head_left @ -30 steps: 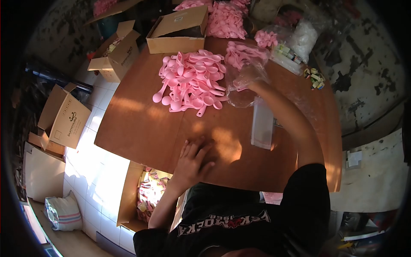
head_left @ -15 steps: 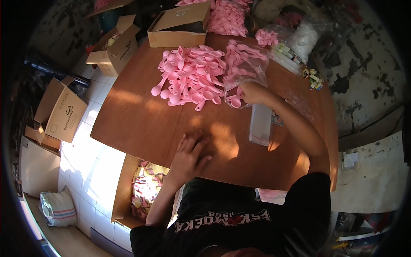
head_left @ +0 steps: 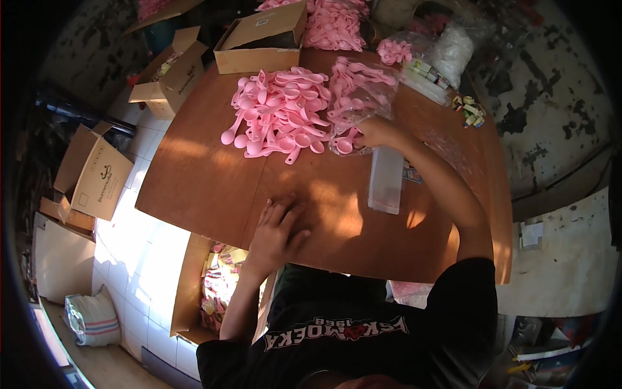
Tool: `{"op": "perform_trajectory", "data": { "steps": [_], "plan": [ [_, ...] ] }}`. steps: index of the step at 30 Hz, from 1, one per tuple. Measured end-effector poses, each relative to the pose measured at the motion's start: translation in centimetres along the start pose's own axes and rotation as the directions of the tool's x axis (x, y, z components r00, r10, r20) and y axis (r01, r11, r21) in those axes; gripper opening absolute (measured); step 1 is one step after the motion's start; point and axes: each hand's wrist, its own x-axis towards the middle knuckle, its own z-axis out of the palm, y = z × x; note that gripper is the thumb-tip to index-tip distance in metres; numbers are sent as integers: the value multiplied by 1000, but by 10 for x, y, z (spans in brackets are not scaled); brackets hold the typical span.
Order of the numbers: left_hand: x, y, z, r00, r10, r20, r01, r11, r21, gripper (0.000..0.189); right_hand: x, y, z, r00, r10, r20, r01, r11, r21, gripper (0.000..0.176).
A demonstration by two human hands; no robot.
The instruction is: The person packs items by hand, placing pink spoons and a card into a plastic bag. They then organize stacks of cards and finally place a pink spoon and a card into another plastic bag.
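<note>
My left hand [head_left: 275,233] rests on the wooden table [head_left: 214,194] near its front edge, fingers apart and holding nothing. My right hand [head_left: 379,133] is closed on the lower end of a clear plastic bag [head_left: 387,91] with pink spoons inside. Left of that bag lies a heap of loose pink spoons [head_left: 278,113]. Just below my right hand is a stack of clear flat sleeves [head_left: 385,181], partly over a small printed card [head_left: 411,172].
An open cardboard box [head_left: 259,59] and a large bag of pink spoons [head_left: 334,26] stand at the back. Small packets [head_left: 469,111] lie at the right. Below the table's front left edge is a box of packets [head_left: 189,292]. More cartons [head_left: 97,172] stand on the left.
The view has shifted slightly, moving the tabletop things a little to the left in the frame. Both hands keep nearly the same places, the right one still at the bag.
</note>
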Motion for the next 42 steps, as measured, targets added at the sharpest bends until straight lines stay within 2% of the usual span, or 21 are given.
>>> {"op": "perform_trajectory", "data": {
  "steps": [1,3,4,6,13,16,19,21,24,28,29,30,31,33,34,35,36,37,39,41,42],
  "plan": [
    [0,0,0,1000,0,0,0,1000,3,52,-1,-11,-7,1000,-2,-2,2,1000,1,62],
    [0,0,1,1000,2,-6,-2,1000,2,52,-4,-29,-16,981,123,149,-86,968,-237,47],
    [1,1,1,1000,3,-6,-3,1000,4,52,-8,-34,-16,981,123,147,-86,968,-237,47],
    [2,4,0,1000,-17,5,17,1000,7,52,-19,-40,-13,997,8,-82,-29,968,-249,31],
    [2,6,2,1000,-19,5,19,1000,13,52,-16,-32,2,994,-74,-83,47,956,-288,41],
    [3,7,2,1000,-23,-5,23,1000,21,52,-18,-32,10,966,-175,-192,105,940,-326,39],
    [2,6,3,1000,-28,-4,28,999,28,52,-18,-29,16,964,-159,-213,101,960,-260,33],
    [2,6,3,1000,-20,-6,20,999,30,53,-23,-31,12,937,-242,-252,172,947,-270,26],
    [1,6,3,1000,-18,-6,18,999,37,53,-38,-43,3,942,-171,-288,149,984,-98,27],
    [1,6,3,1000,-20,-9,20,999,42,53,-48,-46,-6,925,-193,-328,180,981,-68,28],
    [2,7,3,1000,-23,-10,23,999,33,52,-52,-48,-6,919,-146,-366,206,970,132,28],
    [2,7,3,1000,-25,-9,25,999,24,52,-56,-51,-6,914,-91,-394,231,917,325,29],
    [3,7,2,1000,-23,-9,23,999,24,52,-59,-53,-5,914,-89,-395,230,918,324,29],
    [6,9,-2,1000,-20,-10,20,1000,-21,50,-63,-61,-4,927,74,-367,269,551,790,26],
    [9,15,-6,1000,-20,-11,20,1000,-21,50,-69,-74,-14,950,116,-289,211,444,871,23],
    [14,26,-9,992,-124,-10,119,969,-219,51,-73,-86,-19,951,114,-288,211,445,871,23],
    [20,34,-9,974,-226,11,211,889,-406,52,-77,-99,-20,963,151,-222,181,243,953,25],
    [25,39,-2,973,-232,11,216,888,-406,52,-80,-110,-21,974,172,-147,144,29,989,27],
    [37,47,18,930,-320,-181,71,639,-766,58,-82,-121,-14,983,132,-130,135,-33,990,29],
    [50,53,28,923,-348,-163,64,558,-828,58,-81,-130,-1,996,92,-11,23,-134,991,31],
    [57,58,31,923,-377,-75,50,312,-949,56,-83,-140,2,992,124,19,-10,-77,997,31]
  ]
}}
